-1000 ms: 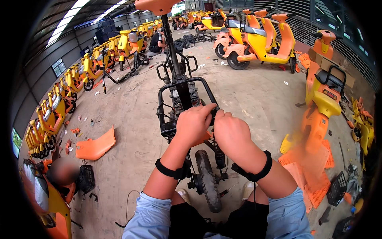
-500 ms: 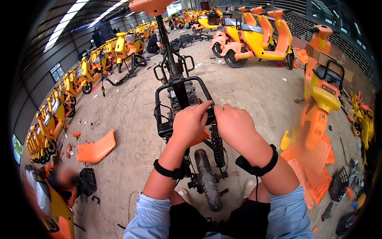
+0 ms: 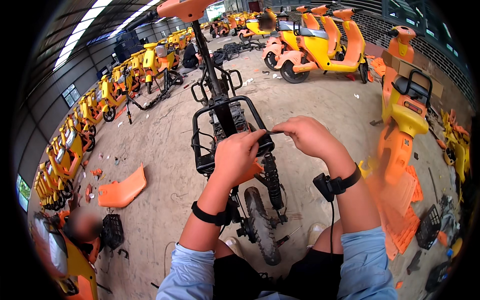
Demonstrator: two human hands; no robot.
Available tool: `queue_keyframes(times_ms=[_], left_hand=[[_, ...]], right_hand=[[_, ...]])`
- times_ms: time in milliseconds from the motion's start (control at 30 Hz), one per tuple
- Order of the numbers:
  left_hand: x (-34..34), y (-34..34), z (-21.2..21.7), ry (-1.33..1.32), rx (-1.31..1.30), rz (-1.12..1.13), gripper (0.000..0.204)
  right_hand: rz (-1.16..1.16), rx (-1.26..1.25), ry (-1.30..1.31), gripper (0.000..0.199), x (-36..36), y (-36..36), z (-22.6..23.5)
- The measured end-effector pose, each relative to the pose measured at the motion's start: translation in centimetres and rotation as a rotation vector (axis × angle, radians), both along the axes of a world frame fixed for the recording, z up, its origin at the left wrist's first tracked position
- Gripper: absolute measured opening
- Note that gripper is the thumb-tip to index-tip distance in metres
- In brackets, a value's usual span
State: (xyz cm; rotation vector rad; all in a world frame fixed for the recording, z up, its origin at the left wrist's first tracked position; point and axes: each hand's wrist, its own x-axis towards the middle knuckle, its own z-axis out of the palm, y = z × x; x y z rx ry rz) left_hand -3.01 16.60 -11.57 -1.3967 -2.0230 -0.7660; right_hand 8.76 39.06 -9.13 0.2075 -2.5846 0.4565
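Observation:
In front of me stands a partly stripped scooter, its black rack frame (image 3: 200,120) bare and an orange cover on its handlebar (image 3: 184,9). Both my hands are at the rack's near right corner. My left hand (image 3: 234,156) is closed, thumb and forefinger pinching one end of a thin black strip or cable (image 3: 274,132). The other end is pinched by my right hand (image 3: 312,136), slightly farther right, so the strip spans the gap between them. Below my hands are the black spring shock absorber (image 3: 272,182) and the dusty rear wheel (image 3: 261,225).
A screwdriver (image 3: 284,241) lies on the floor right of the wheel. An orange panel (image 3: 125,187) lies to the left, near another person (image 3: 85,235). Orange parts (image 3: 400,225) and a yellow-orange scooter (image 3: 400,135) are at right. Parked scooters (image 3: 327,45) line the back.
My right hand has moved to the right and slightly up, away from my left hand, and the thin black strip now shows between them. My left hand has barely moved.

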Motion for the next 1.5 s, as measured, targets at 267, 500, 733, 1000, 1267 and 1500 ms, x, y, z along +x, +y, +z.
queue_keyframes(times_ms=[267, 500, 733, 1000, 1267, 1500], left_hand=[[0.0, -0.2, 0.0, -0.003, -0.009, 0.012, 0.035], [0.2, -0.1, 0.3, -0.059, -0.028, 0.020, 0.032], [0.3, -0.3, 0.3, -0.071, -0.015, 0.025, 0.030], [0.0, -0.7, 0.0, -0.042, -0.028, 0.038, 0.033], [0.1, -0.1, 0.1, -0.048, 0.017, 0.024, 0.036], [0.3, -0.5, 0.2, -0.088, 0.025, 0.038, 0.037]], right_hand=[[0.100, -0.038, 0.092, 0.036, -1.9, 1.4, -2.1], [0.096, -0.032, 0.113, 0.034, -1.7, 1.6, -2.6], [-0.100, 0.065, -0.171, 0.038, -0.2, -1.5, -0.4], [-0.232, 0.121, -0.375, 0.034, 2.4, -7.9, 2.2], [-0.317, 0.103, -0.058, 0.025, 1.2, -9.2, -0.3], [-0.211, 0.036, -0.124, 0.011, 1.0, -6.3, 1.5]])
